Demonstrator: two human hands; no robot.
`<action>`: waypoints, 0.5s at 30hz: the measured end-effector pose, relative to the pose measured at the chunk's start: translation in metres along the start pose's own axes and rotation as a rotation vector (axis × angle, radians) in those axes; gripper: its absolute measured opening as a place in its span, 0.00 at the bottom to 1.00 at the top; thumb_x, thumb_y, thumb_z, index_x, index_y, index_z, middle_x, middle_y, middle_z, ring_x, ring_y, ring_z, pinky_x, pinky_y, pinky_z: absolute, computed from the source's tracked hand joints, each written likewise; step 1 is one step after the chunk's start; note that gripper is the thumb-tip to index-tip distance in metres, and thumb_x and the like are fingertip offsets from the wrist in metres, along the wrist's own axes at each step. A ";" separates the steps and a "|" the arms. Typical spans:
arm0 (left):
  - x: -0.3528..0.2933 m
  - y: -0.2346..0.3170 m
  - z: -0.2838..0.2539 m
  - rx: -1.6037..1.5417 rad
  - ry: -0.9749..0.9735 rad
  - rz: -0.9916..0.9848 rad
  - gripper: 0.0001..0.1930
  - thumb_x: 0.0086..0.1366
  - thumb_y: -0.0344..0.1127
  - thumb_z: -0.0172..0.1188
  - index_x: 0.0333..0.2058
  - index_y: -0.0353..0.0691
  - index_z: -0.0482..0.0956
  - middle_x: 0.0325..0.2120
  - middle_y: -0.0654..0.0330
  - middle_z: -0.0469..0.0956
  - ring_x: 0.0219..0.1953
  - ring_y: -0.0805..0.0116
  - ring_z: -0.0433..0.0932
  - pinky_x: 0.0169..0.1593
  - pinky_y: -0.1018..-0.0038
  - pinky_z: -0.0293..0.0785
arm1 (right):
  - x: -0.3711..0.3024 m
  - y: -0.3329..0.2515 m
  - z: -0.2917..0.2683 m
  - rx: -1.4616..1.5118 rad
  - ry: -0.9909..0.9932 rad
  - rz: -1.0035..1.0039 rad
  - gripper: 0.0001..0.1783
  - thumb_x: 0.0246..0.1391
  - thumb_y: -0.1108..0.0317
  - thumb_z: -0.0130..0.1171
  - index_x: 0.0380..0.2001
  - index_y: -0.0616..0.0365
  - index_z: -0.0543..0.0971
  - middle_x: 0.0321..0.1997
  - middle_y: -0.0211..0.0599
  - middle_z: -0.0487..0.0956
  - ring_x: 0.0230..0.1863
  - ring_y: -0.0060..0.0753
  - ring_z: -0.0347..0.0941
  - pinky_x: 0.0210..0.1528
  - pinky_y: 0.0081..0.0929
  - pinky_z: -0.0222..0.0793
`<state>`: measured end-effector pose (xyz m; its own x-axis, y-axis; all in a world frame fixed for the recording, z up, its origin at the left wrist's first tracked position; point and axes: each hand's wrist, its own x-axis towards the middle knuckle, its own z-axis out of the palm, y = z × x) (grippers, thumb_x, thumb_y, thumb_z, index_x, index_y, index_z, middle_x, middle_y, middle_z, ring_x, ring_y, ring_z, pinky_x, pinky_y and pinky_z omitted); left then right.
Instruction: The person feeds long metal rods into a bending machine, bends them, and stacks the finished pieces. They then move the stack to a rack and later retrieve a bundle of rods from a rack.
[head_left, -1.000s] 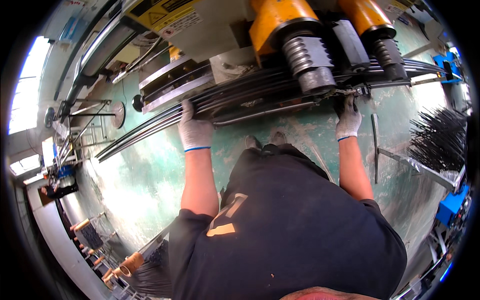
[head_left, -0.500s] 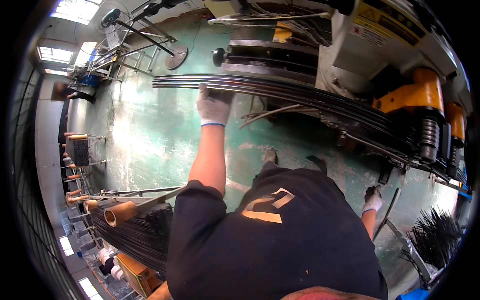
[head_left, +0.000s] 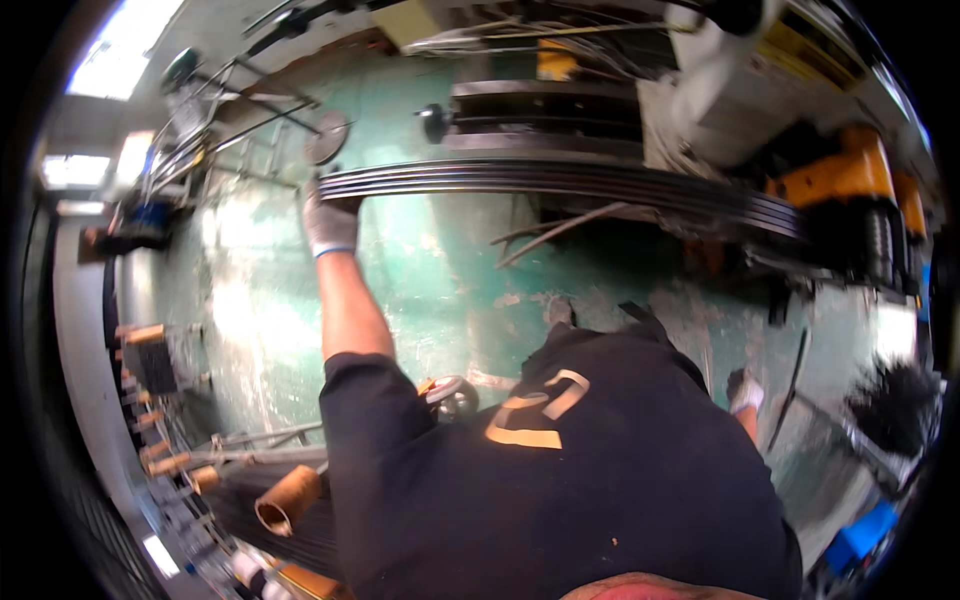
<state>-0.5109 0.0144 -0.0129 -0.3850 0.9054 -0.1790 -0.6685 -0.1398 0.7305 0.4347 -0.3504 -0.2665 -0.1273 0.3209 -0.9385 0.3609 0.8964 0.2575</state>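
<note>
A bundle of long, dark, shiny metal rods (head_left: 560, 180) runs across the upper middle, its right part reaching into the machine. My left hand (head_left: 330, 222), in a whitish knitted glove with a blue cuff, is closed around the bundle's left end. The thumb shows at the rod ends; the other fingers are hidden behind the rods. Low at my right side hangs my right hand (head_left: 745, 392), gloved and apart from the rods. Its fingers are dark and too blurred to read.
The machine has orange arms (head_left: 840, 180) at right and a dark steel bed (head_left: 545, 115) behind the rods. Bent bars (head_left: 565, 232) stick out below. A rack with cardboard tubes (head_left: 288, 498) stands at lower left, a dark rod bunch (head_left: 890, 400) at right. Green floor (head_left: 430, 270) lies between.
My left hand has slid left along the rods, from partway along them to their left end. My right hand stays low at my side. The view has shifted slightly.
</note>
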 end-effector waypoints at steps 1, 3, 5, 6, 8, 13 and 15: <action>0.003 0.022 -0.035 -0.044 -0.169 -0.161 0.20 0.78 0.54 0.56 0.56 0.51 0.84 0.58 0.53 0.83 0.60 0.45 0.80 0.67 0.41 0.73 | -0.009 0.014 -0.012 0.405 -0.030 0.273 0.15 0.75 0.56 0.53 0.55 0.41 0.85 0.57 0.29 0.85 0.62 0.34 0.81 0.59 0.37 0.77; -0.018 0.029 -0.063 -0.106 -0.292 -0.176 0.21 0.79 0.54 0.53 0.61 0.53 0.83 0.63 0.52 0.81 0.65 0.46 0.78 0.74 0.43 0.65 | -0.026 0.040 -0.038 0.977 0.107 0.741 0.14 0.73 0.61 0.53 0.54 0.40 0.85 0.57 0.32 0.85 0.58 0.35 0.84 0.52 0.38 0.84; -0.011 0.014 -0.062 -0.113 -0.298 -0.214 0.24 0.78 0.56 0.56 0.63 0.51 0.82 0.63 0.52 0.82 0.64 0.44 0.79 0.72 0.37 0.67 | -0.039 0.037 -0.045 2.044 0.401 0.966 0.16 0.75 0.53 0.55 0.47 0.51 0.84 0.43 0.33 0.87 0.41 0.34 0.84 0.38 0.36 0.76; -0.007 0.013 -0.064 -0.098 -0.306 -0.221 0.25 0.77 0.56 0.56 0.65 0.50 0.81 0.63 0.51 0.81 0.65 0.43 0.78 0.73 0.36 0.65 | -0.039 0.037 -0.052 2.928 0.767 1.102 0.20 0.75 0.49 0.57 0.43 0.55 0.83 0.36 0.35 0.87 0.33 0.33 0.81 0.31 0.33 0.70; 0.001 0.013 -0.069 -0.088 -0.302 -0.211 0.27 0.77 0.56 0.57 0.64 0.47 0.81 0.63 0.49 0.81 0.66 0.42 0.76 0.75 0.37 0.64 | -0.043 0.047 -0.065 2.924 0.752 1.107 0.18 0.73 0.50 0.60 0.38 0.53 0.83 0.33 0.36 0.86 0.30 0.32 0.80 0.29 0.29 0.67; -0.003 0.006 -0.050 -0.064 -0.022 -0.019 0.37 0.80 0.63 0.44 0.69 0.35 0.74 0.73 0.41 0.68 0.74 0.38 0.65 0.77 0.34 0.58 | -0.026 0.079 -0.044 2.800 0.675 0.996 0.20 0.71 0.51 0.62 0.37 0.59 0.85 0.33 0.36 0.87 0.30 0.30 0.80 0.32 0.30 0.70; -0.030 -0.033 -0.006 -0.117 0.330 0.119 0.38 0.81 0.63 0.43 0.69 0.32 0.71 0.71 0.39 0.69 0.74 0.37 0.66 0.76 0.36 0.60 | -0.018 0.099 -0.024 2.760 0.670 1.012 0.21 0.70 0.51 0.63 0.38 0.61 0.86 0.34 0.38 0.88 0.31 0.31 0.82 0.34 0.32 0.73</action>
<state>-0.4805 -0.0107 -0.0355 -0.6362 0.7048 -0.3138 -0.6675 -0.2989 0.6820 0.4510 -0.2598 -0.2186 0.6147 0.4398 -0.6548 -0.1248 -0.7655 -0.6313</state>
